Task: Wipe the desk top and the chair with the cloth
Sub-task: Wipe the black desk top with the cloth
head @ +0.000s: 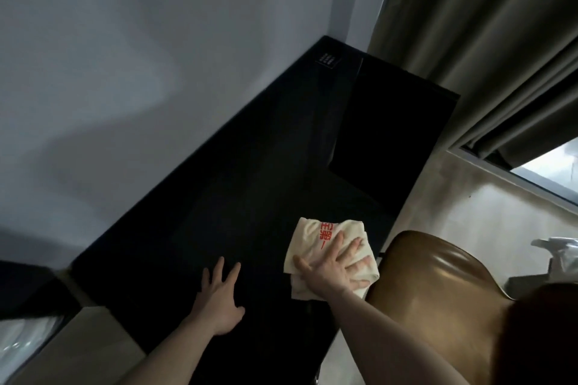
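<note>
Fingers (344,251) of right hand (331,269) spread flat, pressing cream cloth (316,237) with red print onto black bench (237,197), near right edge. Left hand (219,300) flat on bench, fingers apart. Brown chair (431,297) just beside cloth.

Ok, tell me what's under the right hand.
The right hand presses flat, fingers spread, on a folded cream cloth with red print, lying on the black desk top. Part of the print and the desk beneath are covered.
</note>
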The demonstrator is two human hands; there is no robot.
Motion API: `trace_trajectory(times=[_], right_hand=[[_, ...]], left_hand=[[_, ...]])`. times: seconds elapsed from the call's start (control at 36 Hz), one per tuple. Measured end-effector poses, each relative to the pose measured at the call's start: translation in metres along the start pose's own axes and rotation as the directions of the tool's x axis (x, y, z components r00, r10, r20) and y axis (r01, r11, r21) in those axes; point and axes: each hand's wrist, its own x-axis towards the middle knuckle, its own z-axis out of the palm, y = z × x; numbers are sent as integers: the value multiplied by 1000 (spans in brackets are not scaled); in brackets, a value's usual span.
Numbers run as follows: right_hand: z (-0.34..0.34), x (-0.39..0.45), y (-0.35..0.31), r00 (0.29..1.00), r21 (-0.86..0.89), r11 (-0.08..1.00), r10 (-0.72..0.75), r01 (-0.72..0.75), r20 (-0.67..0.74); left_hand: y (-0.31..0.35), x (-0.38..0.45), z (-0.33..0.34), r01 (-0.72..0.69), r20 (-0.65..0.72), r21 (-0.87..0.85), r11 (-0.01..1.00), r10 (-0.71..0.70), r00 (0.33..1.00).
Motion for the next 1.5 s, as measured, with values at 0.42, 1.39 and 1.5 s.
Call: trace_trajectory(times=[0.42, 1.39, 1.5], right_hand=[[-40, 39, -3, 1000, -95, 995, -1, 0, -12], [-184, 170, -48, 995, -260, 965, -46, 22, -87], [-187, 165, -33, 997, -250, 967, -61, 50, -36]], left_hand=[[21, 18, -16, -100, -105, 89, 991, 109, 988], [141, 88, -84, -18, -217, -57, 998, 5, 976], [151, 88, -84, -21, -177, -14, 1000, 18, 984]])
